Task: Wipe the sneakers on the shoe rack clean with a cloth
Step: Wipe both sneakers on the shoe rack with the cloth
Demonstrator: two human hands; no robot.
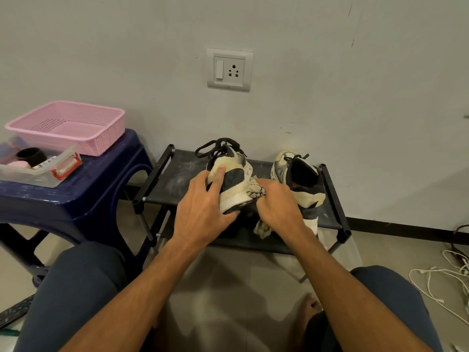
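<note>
So the left hand [203, 209] is gripping the heel end of one sneaker [234, 174], fingers curling round it and tilting it so its side is facing the other hand. The right hand [280, 207] is clutching a bunched-up off-white cloth [257, 191] and pressing it into the side of that shoe, down near the sole edge. A loose tail of the cloth is dangling below the wrist. Both hands are sitting close together, one on each side of the shoe, each clamped on its own thing.

The shoe is hovering or leaning over the top shelf of the black shoe rack [177, 179]. I honestly can't tell if it's lifted clear or touching. Its dark laces are flopping loose at the far end. The second sneaker [300, 184] is standing upright at the right end of the same shelf, heel toward the camera, just behind the right hand.

My read is that this is mid-wipe on shoe one, working the side panel, with the second one not yet started. The next bit is probably calling for the left hand to turn the shoe and show a fresh face, holding firm so it isn't twisting under the rubbing. Swapping to a cleaner patch of cloth would help too.

Further out, a navy stool [101, 191] is carrying a pink basket [68, 115] and a clear container [30, 176].
</note>
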